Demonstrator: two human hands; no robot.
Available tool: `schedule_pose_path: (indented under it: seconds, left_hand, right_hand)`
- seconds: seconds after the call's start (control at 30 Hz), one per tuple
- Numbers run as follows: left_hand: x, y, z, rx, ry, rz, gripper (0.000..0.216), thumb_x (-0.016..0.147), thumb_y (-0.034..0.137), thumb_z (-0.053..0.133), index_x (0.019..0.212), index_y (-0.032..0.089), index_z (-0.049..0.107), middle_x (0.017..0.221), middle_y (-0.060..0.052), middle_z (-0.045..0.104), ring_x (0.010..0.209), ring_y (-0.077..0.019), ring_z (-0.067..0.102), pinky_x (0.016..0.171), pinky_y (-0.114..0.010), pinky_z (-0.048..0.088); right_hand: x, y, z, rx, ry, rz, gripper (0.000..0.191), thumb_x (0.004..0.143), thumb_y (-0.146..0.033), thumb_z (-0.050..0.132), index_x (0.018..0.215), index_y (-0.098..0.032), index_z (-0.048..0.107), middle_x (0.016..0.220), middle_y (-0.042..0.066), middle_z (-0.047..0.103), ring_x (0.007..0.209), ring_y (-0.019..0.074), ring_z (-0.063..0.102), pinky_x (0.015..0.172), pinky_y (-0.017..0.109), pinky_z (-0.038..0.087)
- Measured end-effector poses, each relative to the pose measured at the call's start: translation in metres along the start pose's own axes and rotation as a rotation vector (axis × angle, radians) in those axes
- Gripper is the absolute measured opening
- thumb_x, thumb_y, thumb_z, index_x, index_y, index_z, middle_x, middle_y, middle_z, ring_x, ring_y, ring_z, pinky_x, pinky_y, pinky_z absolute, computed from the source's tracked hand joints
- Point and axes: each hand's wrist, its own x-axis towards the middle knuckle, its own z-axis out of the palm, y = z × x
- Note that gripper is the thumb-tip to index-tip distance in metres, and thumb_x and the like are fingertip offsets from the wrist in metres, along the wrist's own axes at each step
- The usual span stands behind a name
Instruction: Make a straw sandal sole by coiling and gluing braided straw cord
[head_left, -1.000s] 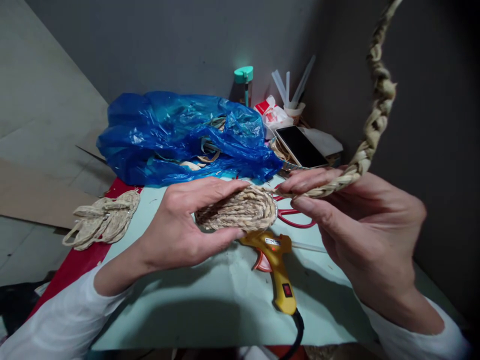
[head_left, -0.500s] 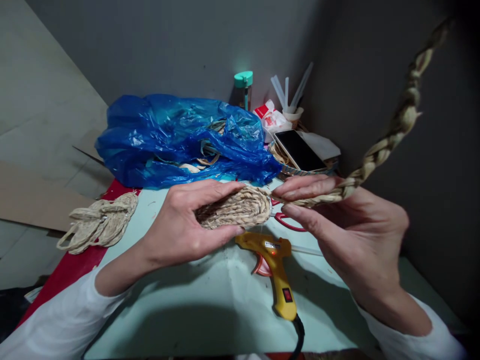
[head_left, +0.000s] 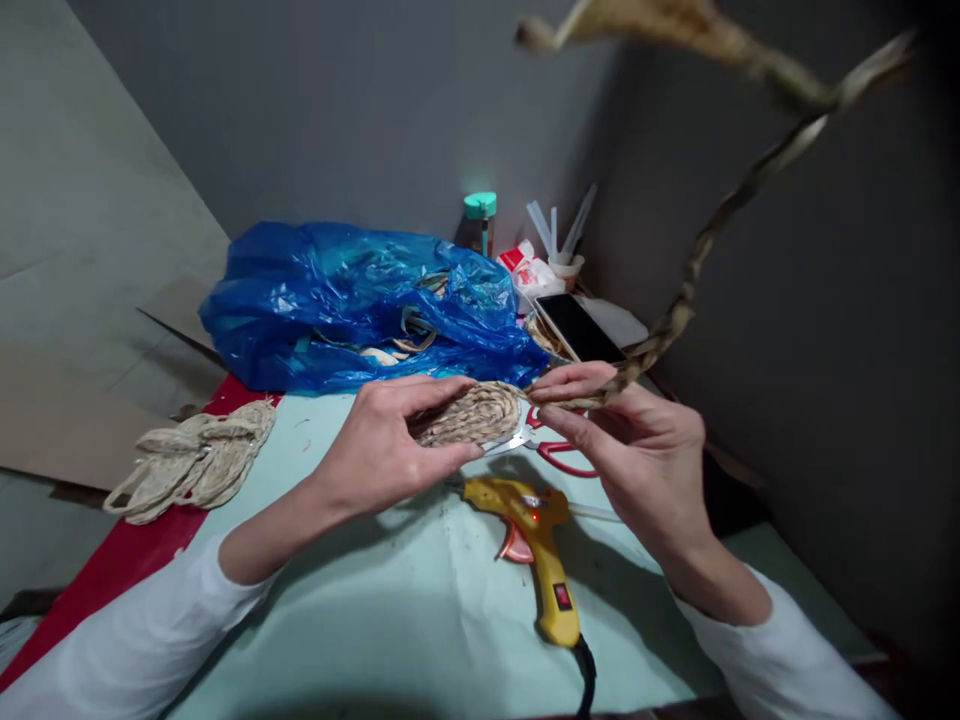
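Evidently caught at the winding step, as far as could be judged: pressed the free braid (head_left: 679,318) against the rim of the coil (head_left: 469,415). Gripped the coil in the left hand (head_left: 382,450), fingers curled over the top and thumb underneath, closed firmly on it, a little above the table (head_left: 420,620) and partly over the scissors (head_left: 559,455). Pinched the braid in the right hand (head_left: 637,460) between thumb and forefinger, the other fingers loosely bent, right at the coil's far edge, fingertips of both hands almost touching. Called, for a next move, for laying the braid snug along the rim, flat, untwisted and without a gap, and probably for a bead from the glue gun (head_left: 544,560), lying just below the hands with its small red lamp lit. Looked dry, fibrous and pale tan in both coil and braid: flat and oval in the coil, packed in tight ridged rows; plaited, knobbly and stiff in the braid, arching up and away to the right and thinning into frayed flat strips near the top. Noted a smooth pale green table, a red cloth (head_left: 135,560) along its left edge under a heap of similar woven pieces (head_left: 191,460). Noted behind these a crinkled, glossy blue plastic bag (head_left: 337,300), a dark phone (head_left: 577,328) and clear glue sticks (head_left: 559,235) upright in a cup.
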Motion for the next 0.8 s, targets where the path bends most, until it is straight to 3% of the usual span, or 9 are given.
schedule_pose_path:
  seconds: [0.23, 0.8]
  left_hand:
    - [0.001, -0.003, 0.013, -0.039, 0.043, -0.083, 0.047, 0.068, 0.027, 0.076, 0.114, 0.015, 0.074, 0.115, -0.011, 0.075, 0.104, -0.0289, 0.072, 0.094, -0.043, 0.057]
    - [-0.002, -0.004, 0.019, 0.016, 0.169, -0.001, 0.047, 0.069, 0.028, 0.075, 0.113, 0.014, 0.074, 0.109, -0.011, 0.077, 0.097, -0.0273, 0.074, 0.087, -0.039, 0.059]
  right_hand:
    - [0.002, 0.015, 0.007, -0.076, 0.005, -0.09, 0.005, 0.091, -0.022, 0.069, 0.09, -0.018, 0.07, 0.097, 0.006, 0.067, 0.089, 0.0185, 0.065, 0.074, 0.028, 0.054]
    - [-0.004, 0.013, 0.01, -0.153, 0.064, -0.227, 0.01, 0.088, -0.012, 0.069, 0.093, -0.021, 0.07, 0.097, 0.004, 0.067, 0.09, 0.018, 0.065, 0.08, 0.032, 0.052]
